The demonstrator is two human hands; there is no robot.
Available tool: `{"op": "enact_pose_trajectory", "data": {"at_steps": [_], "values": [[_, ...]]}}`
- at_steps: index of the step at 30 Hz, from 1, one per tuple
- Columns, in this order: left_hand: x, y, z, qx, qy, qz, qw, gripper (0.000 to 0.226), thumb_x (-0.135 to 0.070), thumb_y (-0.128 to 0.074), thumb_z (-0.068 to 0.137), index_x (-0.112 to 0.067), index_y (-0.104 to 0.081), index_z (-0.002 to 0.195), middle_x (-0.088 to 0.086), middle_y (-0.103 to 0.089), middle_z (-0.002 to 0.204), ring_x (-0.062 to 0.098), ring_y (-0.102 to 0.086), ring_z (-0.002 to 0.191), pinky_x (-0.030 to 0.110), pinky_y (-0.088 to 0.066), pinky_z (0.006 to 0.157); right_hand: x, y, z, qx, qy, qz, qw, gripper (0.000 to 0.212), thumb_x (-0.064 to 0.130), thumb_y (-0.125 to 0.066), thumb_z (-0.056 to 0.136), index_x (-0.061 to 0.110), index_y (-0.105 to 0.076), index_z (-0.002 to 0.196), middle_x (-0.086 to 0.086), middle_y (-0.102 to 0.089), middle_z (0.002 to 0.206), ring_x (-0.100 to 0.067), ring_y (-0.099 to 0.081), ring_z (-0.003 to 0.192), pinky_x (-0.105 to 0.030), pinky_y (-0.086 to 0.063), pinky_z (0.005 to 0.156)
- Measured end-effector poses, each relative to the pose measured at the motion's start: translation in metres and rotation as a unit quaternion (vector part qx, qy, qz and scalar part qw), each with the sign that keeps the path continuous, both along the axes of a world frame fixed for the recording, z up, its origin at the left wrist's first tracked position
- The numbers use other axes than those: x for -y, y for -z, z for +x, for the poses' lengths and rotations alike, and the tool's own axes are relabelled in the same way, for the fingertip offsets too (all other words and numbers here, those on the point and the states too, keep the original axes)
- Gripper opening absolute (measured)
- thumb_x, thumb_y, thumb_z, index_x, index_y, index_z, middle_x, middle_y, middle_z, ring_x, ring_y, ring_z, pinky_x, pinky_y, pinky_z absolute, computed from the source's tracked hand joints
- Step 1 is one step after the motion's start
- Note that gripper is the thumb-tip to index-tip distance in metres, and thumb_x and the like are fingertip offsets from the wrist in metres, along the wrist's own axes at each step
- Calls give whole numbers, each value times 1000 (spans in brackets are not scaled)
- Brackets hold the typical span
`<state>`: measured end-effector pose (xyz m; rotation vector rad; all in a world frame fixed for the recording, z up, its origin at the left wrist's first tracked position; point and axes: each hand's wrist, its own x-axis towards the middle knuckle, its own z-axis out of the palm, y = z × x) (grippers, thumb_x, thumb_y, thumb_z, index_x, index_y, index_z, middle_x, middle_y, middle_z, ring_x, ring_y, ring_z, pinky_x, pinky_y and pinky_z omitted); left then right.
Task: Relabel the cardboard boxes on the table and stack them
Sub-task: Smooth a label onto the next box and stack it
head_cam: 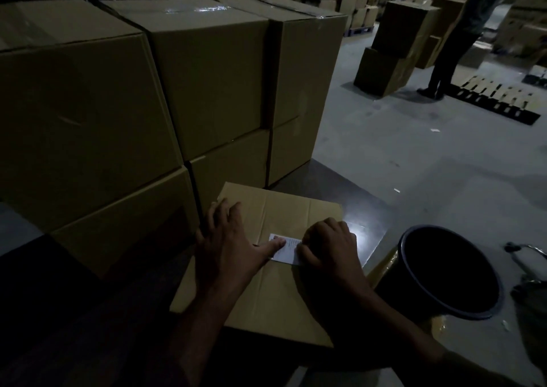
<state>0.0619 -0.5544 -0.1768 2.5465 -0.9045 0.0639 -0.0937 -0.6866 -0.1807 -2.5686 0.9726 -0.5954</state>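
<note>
Dim warehouse, seen from above. Flat cardboard box (275, 271) lying on the dark desk (349, 197), nearest of all the boxes, a white label (285, 252) on its top face toward the right edge.

Left hand (228, 247) spread flat on the box just left of the label, fingers straight and reaching toward the box's far left corner, thumb stretched out sideways with its tip pressing the label's left end. Nothing gripped, only pressing.

Right hand (328, 247) on the label's right end, fingers curled under, knuckles up, fingertips bearing down on the paper edge; whether pinching the label or only pressing, cannot tell.

Behind the box, touching its far left edge, a wall of stacked cardboard boxes (165, 90), two layers high. Right of the box, off the desk's edge, a black bucket (450, 271). Far beyond the box, on the grey floor (414, 150), another person's legs (444, 64) beside more boxes.
</note>
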Motion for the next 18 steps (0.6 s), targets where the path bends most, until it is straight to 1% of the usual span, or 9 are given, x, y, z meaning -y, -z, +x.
{"op": "enact_pose_trajectory", "data": {"at_steps": [3, 6, 9, 12, 14, 16, 18], "values": [[0, 2, 1, 5, 1, -1, 1000, 122, -102, -42, 63, -24, -34, 156, 4, -22, 171, 26, -12, 158, 55, -25, 120, -4, 1, -4, -1, 9, -17, 1000, 17, 47, -65, 87, 33, -64, 98, 14, -51, 102, -7, -37, 97, -30, -26, 79], [0, 1, 1, -1, 3, 0, 1000, 121, -101, -42, 63, -25, -34, 156, 3, -20, 171, 26, -11, 158, 55, -23, 121, -6, 2, -4, -4, 18, -25, 1000, 17, 47, -66, 87, 33, -63, 95, 12, -51, 101, -6, -33, 95, -31, -27, 80], [0, -1, 0, -10, 2, -3, 1000, 124, -103, -37, 61, -25, -34, 157, 3, -20, 171, 25, -10, 158, 55, -21, 121, -6, 2, -5, -3, 33, -17, 999, 20, 48, -66, 87, 32, -58, 95, 12, -49, 102, -8, -36, 98, -30, -28, 80], [-1, -3, -1, -14, 4, -4, 1000, 121, -101, -46, 64, -25, -33, 157, 3, -19, 171, 25, -9, 158, 55, -20, 122, -9, 3, -7, 3, 28, -12, 1000, 23, 50, -65, 88, 33, -59, 103, 13, -48, 107, -8, -35, 104, -30, -28, 82], [-1, -3, -1, -14, 5, -9, 1000, 118, -99, -50, 66, -25, -34, 157, 3, -19, 172, 25, -8, 159, 55, -20, 122, -11, 4, -9, 1, 28, -17, 999, 20, 52, -63, 88, 35, -57, 98, 14, -46, 105, -8, -34, 103, -30, -27, 82], [-1, -3, -1, -10, 5, -10, 1000, 117, -98, -50, 66, -25, -35, 156, 3, -19, 171, 25, -9, 159, 55, -21, 122, -11, 5, -10, 8, 37, -14, 999, 22, 51, -64, 87, 33, -55, 94, 13, -45, 102, -10, -35, 101, -29, -26, 81], [-2, -1, -1, -7, 7, -11, 1000, 118, -99, -49, 66, -25, -35, 156, 4, -21, 171, 26, -10, 158, 56, -22, 122, -10, 6, -11, 22, 46, -6, 999, 24, 50, -66, 86, 31, -55, 96, 12, -47, 102, -11, -38, 101, -28, -25, 80]]}}
